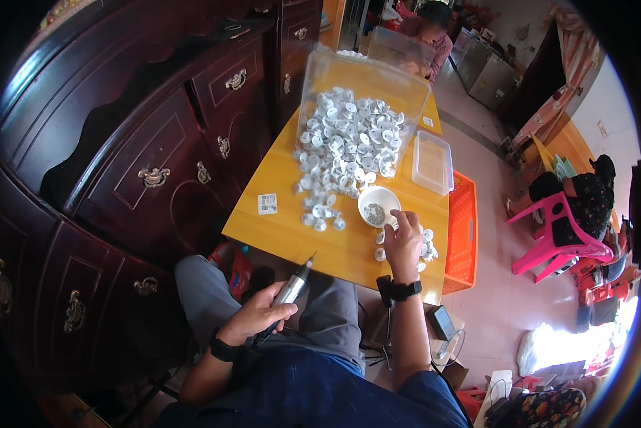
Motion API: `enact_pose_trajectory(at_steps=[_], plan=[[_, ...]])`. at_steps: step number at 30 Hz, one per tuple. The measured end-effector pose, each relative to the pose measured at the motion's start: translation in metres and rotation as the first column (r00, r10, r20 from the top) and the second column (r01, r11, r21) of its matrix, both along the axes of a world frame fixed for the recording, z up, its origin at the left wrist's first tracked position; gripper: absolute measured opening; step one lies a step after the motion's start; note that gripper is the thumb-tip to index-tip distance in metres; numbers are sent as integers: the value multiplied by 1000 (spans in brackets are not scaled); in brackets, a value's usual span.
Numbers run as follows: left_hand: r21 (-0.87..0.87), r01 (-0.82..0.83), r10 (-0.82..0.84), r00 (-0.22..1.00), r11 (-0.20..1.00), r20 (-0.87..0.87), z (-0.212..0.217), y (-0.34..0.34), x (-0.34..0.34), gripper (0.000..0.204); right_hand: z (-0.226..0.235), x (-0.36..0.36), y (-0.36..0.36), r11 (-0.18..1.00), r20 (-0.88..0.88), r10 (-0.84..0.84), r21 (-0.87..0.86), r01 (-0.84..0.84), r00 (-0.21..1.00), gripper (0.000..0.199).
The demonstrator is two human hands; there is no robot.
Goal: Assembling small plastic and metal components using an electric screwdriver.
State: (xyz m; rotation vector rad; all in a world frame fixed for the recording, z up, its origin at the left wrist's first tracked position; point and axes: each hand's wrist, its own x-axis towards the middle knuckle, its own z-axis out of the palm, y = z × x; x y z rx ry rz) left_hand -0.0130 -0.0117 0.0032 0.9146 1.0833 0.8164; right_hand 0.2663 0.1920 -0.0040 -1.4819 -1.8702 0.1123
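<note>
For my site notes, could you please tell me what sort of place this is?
Probably a home room doubling as a workspace, judging by the dark drawer cabinet beside a yellow table heaped with white parts.

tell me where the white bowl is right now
In the head view, the white bowl sits on the yellow table, right of centre, just beyond the right hand, with loose white pieces to its left.

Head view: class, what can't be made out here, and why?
All in the head view:
Whether the right hand pinches anything: its fingertips show too small to tell.
Shapes of the grey pieces in the white bowl: too small.
The silver-and-black tool's middle: covered by the left hand.
How many white parts are piled up: upper ones hide those beneath.
</note>
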Motion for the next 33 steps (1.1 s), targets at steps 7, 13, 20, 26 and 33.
enact_pose_trajectory(at_steps=[7, 13, 20, 26, 33], plan=[[21, -16, 16, 1000, 1000, -2, -6, -5, -4, 45, -5, -21, 50, 996, 186, 50, -76, -36, 981, 11], [22, -11, 11, 1000, 1000, 11, -9, -4, -4, 40, -6, -34, 80, 934, 534, 152, -352, 55, 832, 17], [35, -27, 26, 999, 999, 28, -6, -4, -3, 38, -13, -37, 91, 931, 557, 160, -360, 63, 815, 29], [23, -13, 12, 999, 1000, 48, 1, -4, -2, 41, -5, -31, 94, 903, 500, 165, -424, 74, 850, 33], [43, -51, 47, 996, 998, 73, -3, -6, -2, 44, 16, -20, 61, 893, -454, 115, -342, -292, 883, 25]])
